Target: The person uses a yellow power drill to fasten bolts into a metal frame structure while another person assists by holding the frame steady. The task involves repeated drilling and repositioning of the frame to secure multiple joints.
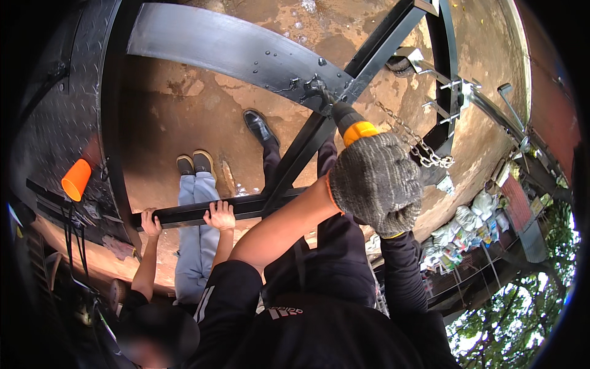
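Note:
A power drill with a black nose and yellow-orange collar points up and left from my hands. Both my hands wear grey knitted gloves and overlap around its body. My left hand, with an orange cuff, wraps over the drill; my right hand closes behind it, its fingers partly hidden. The drill's bit meets a dark curved steel plate near its right end, where shavings and wet black spots lie. Beneath that end runs a black steel bar, slanting across the frame.
On my left, a co-worker's two bare hands grip a black crossbar. An orange cup stands on a dark tread-plate surface. A chain hangs right of the drill, by a metal rail. White sacks lie farther right.

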Motion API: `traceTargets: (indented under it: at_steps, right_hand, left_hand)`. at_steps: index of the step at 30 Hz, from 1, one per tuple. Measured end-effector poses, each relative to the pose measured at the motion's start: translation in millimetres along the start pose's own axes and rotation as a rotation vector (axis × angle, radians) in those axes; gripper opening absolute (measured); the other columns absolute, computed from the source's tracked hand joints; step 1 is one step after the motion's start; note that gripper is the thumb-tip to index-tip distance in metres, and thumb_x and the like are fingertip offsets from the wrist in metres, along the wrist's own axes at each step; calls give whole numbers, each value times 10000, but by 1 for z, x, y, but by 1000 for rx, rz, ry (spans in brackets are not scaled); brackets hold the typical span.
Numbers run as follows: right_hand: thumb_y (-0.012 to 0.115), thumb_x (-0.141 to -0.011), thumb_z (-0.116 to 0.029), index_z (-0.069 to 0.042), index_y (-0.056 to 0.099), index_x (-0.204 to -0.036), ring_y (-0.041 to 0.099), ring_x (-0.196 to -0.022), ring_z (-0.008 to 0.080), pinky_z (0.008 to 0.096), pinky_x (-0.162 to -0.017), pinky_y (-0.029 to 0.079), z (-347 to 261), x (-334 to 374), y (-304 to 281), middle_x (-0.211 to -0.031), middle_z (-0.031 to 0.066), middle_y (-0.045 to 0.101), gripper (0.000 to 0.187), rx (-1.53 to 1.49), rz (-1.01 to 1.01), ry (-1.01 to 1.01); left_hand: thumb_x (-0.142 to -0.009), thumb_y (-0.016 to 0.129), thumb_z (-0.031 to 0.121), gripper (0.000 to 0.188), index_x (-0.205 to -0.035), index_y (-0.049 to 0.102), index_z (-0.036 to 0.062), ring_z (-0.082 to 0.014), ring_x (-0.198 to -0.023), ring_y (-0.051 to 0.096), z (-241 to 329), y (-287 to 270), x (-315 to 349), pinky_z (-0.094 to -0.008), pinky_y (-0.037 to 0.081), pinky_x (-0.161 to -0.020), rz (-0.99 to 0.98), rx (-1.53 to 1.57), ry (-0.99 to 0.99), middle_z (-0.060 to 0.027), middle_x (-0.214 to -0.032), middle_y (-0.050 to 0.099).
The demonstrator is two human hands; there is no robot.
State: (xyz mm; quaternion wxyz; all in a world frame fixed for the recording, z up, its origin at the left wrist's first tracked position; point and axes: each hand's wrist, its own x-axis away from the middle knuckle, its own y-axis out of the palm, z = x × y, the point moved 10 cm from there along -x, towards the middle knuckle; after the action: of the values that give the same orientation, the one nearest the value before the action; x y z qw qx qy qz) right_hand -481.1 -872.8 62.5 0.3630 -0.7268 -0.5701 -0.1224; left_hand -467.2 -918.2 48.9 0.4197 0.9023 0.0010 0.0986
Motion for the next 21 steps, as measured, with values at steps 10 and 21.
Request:
traceTargets:
  at_steps: [10,21]
  right_hand:
    - [410,-878,-195,-75,247,-1283,373,-1164,215,369,-970,338,-11,2,18,-1285,105,355,453,101,-114,-262]
    - [522,-816,-169,-74,265,-1284,366,-1167,213,342,-990,300,3,1,24,-1295,82,345,542,-34,-213,-154]
  left_hand:
    - [-751,470,257,214,-909,502,116,-225,-879,493,3,22,-3,-373,394,-824,-95,106,30,-60,-869,517]
    - [-797,428,248,337,-1088,422,78,-235,-975,482,13,-15,5,-392,391,-871,93,-204,92,-88,-1032,492]
